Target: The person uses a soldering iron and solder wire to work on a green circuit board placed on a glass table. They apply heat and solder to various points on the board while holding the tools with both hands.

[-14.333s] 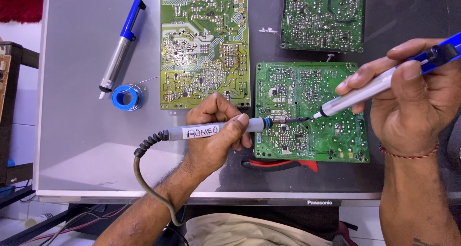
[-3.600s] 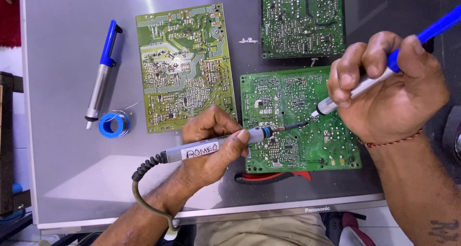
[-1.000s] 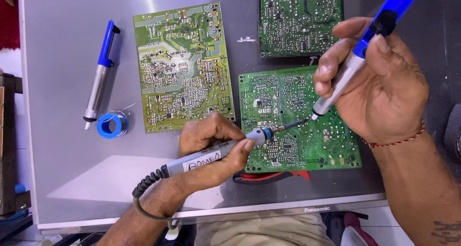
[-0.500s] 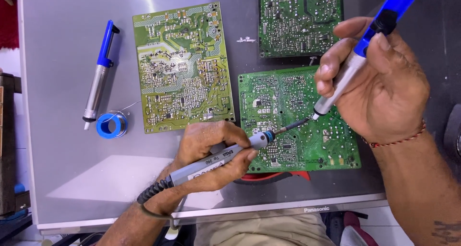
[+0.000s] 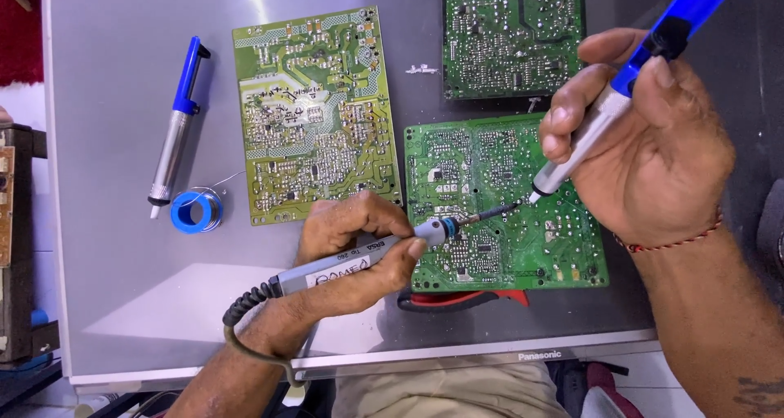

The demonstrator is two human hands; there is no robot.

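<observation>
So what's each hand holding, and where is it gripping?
The left hand holds a soldering iron by its grey handle, just behind the blue collar. The right hand holds a desoldering pump around its lower barrel.

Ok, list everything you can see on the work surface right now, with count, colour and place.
circuit boards: three, green; one under the tools at centre right, one yellowish at centre left, one at the top edge
soldering iron: one, grey with coiled cord; tip on the centre-right board
desoldering pump in hand: one, blue and silver; nozzle beside the iron's tip
spare desoldering pump: one, blue and silver; lying at left
solder spool: one, blue; below the spare pump
red-handled tool: one; partly under the near board
work surface: one, grey
left hand: holds the soldering iron
right hand: holds the pump
</observation>
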